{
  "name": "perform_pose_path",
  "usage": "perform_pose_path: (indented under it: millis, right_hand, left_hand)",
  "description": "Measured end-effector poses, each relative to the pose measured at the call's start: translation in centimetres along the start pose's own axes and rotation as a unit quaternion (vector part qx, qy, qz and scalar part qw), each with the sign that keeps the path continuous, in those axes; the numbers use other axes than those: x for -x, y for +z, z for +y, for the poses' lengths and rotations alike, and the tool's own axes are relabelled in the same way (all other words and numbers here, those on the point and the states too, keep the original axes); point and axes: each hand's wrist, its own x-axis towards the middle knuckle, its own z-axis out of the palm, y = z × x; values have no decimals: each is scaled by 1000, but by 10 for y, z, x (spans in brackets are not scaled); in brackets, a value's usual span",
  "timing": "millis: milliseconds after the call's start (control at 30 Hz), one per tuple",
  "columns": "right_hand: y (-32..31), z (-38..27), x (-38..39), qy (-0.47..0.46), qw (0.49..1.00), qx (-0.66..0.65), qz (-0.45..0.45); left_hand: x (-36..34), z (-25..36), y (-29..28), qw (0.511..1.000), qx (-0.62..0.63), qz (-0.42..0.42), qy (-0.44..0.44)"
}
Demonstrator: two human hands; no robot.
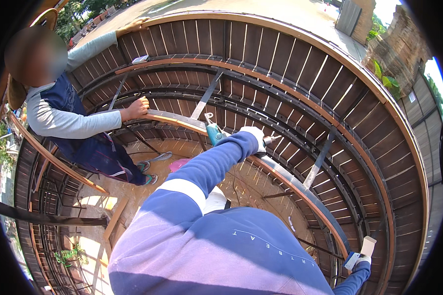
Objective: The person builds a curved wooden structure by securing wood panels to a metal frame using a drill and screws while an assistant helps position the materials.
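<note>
My left hand (253, 136), in a white glove, is closed on a teal power drill (215, 133) at the curved metal-and-wood rail (286, 177). The drill's teal end shows to the left of the hand and its grey chuck (271, 141) to the right; my sleeve hides part of the body. Far to the lower right, my gloved right hand (364, 259) grips a small open blue-and-white box (352, 260) with its pale flap raised. This box is beside the rail's near right end. What lies inside it cannot be seen.
At the left stands another person (66, 103), one hand (137, 108) on the rail and the other (134, 25) on the slatted wall's top edge. Metal braces (206, 93) join rail and wall. A loose curved strip (59, 157) and a dark beam (49, 216) are at left.
</note>
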Motion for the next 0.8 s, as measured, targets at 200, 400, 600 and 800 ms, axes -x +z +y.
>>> perform_pose_path:
  millis: [200,400,600,800]
  right_hand:
    - [-12,-33,-1,10,1000,-16,-2]
    - [-26,-32,15,25,999,-38,1]
    - [-20,26,22,63,996,-54,18]
    - [-31,15,10,69,996,-2,55]
  left_hand:
    - [9,1,-5,1000,5,-8,2]
    - [7,-4,-2,1000,7,-1,3]
    - [-1,1,-4,1000,8,-9,1]
    - [11,1,-4,1000,1,-3,10]
